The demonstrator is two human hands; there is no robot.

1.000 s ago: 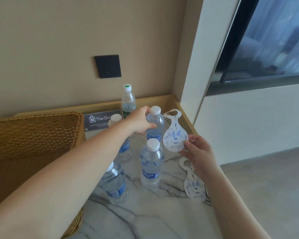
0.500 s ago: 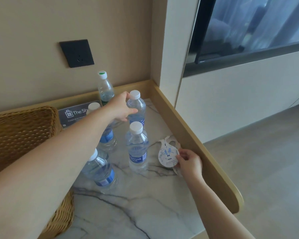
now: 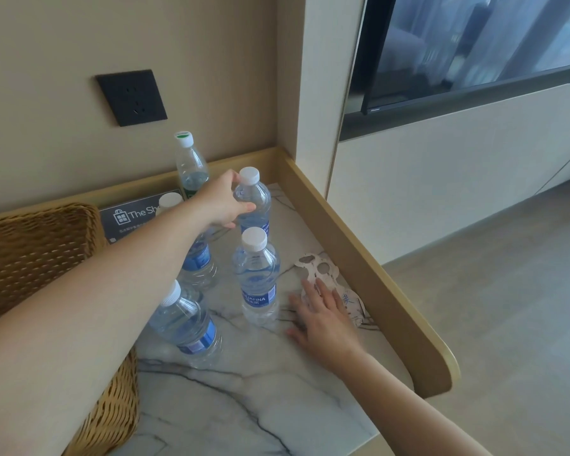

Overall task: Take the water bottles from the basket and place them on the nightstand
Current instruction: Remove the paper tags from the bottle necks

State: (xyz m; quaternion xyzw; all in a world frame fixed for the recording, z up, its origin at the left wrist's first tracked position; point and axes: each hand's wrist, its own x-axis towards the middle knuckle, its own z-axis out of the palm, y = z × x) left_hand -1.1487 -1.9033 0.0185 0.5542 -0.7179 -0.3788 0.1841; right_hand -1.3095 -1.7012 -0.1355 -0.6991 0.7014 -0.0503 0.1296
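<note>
1. On the marble nightstand (image 3: 244, 406) stand five water bottles, all upright.
2. The left hand (image 3: 222, 204) reaches to the back bottle (image 3: 255, 205) and holds it near the neck, fingers curled round it.
3. The left arm covers most of the middle bottle (image 3: 199, 258); only its white cap and blue label peek out.
4. The front bottle (image 3: 257, 278) stands clear, and its label shows the letters "UAFINA".
5. The nearest bottle (image 3: 186, 327) stands just beside the wicker basket (image 3: 30, 251), its top partly under the arm.
6. The green-capped bottle (image 3: 190, 166) stands at the back by the wall.
7. The right hand (image 3: 323, 315) lies flat, fingers straight and spread, on white paper tags (image 3: 320, 269); the blue writing on them is mostly hidden.
8. The basket is cut off at the left edge, and I cannot see into it.
9. A dark sign (image 3: 132, 217) reads "The Sh", and the rest is covered.
</note>
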